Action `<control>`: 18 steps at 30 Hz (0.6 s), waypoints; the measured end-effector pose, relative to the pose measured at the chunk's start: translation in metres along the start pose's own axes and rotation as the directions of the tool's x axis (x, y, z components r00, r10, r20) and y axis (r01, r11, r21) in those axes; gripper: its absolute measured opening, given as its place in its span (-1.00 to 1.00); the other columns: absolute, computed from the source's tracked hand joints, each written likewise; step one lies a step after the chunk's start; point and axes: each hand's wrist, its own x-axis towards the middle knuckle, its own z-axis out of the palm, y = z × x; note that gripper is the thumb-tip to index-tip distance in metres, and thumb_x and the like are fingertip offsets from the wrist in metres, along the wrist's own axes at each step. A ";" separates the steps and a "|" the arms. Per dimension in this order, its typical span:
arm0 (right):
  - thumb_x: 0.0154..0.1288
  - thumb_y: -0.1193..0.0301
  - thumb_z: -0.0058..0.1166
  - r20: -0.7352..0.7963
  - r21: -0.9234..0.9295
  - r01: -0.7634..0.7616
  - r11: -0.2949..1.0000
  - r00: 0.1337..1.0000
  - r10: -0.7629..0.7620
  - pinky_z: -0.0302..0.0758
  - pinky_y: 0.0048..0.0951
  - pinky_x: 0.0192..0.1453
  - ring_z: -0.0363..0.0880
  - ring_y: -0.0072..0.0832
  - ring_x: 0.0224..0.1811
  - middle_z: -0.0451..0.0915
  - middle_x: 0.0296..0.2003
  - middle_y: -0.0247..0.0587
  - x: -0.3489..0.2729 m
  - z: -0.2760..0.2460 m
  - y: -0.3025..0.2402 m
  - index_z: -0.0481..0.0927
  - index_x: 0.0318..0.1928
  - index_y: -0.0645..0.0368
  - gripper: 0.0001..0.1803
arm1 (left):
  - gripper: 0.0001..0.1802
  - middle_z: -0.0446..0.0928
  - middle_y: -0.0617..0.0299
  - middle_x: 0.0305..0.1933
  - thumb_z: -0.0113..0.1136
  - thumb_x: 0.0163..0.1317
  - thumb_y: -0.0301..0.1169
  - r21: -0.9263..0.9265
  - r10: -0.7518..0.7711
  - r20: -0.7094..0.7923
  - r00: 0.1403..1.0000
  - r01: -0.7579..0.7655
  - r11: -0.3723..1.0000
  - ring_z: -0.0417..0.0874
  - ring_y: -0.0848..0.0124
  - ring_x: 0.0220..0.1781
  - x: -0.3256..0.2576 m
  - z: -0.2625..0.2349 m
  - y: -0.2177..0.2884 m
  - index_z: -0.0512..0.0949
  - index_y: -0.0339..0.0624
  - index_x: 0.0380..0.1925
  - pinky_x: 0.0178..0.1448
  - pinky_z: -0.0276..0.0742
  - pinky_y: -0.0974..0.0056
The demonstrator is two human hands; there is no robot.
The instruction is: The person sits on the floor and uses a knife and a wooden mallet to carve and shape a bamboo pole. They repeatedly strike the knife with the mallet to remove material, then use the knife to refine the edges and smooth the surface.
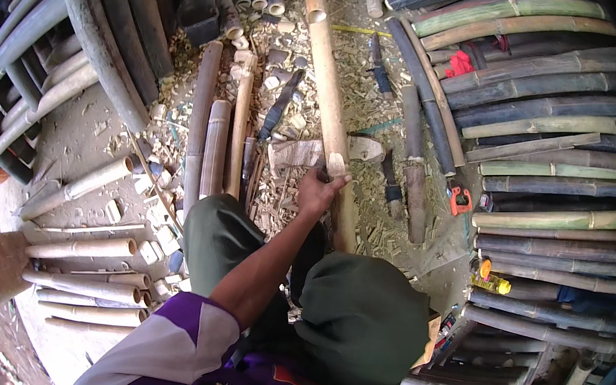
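Bamboo pole (327, 95) lying across a pale wooden block (295, 154). Fingers of the left hand (319, 192) bend narrowly against it beside a pale notch (337, 164); whether they grip cannot be told. Steadying seems in hand; the next move likely calls for keeping the pole still. Right hand unseen.

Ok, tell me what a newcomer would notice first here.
The long pale bamboo pole down the middle, touched by the left hand, probably stands out first. Then come the many bamboo poles lining the right side, with a yellow bottle near their left ends.
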 end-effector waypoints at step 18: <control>0.47 0.26 0.17 -0.338 -0.462 0.507 0.728 0.658 -0.673 0.53 0.11 0.17 0.61 0.18 0.13 0.63 0.06 0.27 0.230 -0.172 -0.203 0.48 0.23 0.19 -0.56 | -0.39 0.72 0.07 -0.14 0.56 0.16 -0.01 -0.293 -0.138 -0.016 0.990 0.127 0.948 0.73 0.30 -0.14 0.025 0.021 -0.002 0.67 -0.35 -0.07 -0.06 0.62 0.14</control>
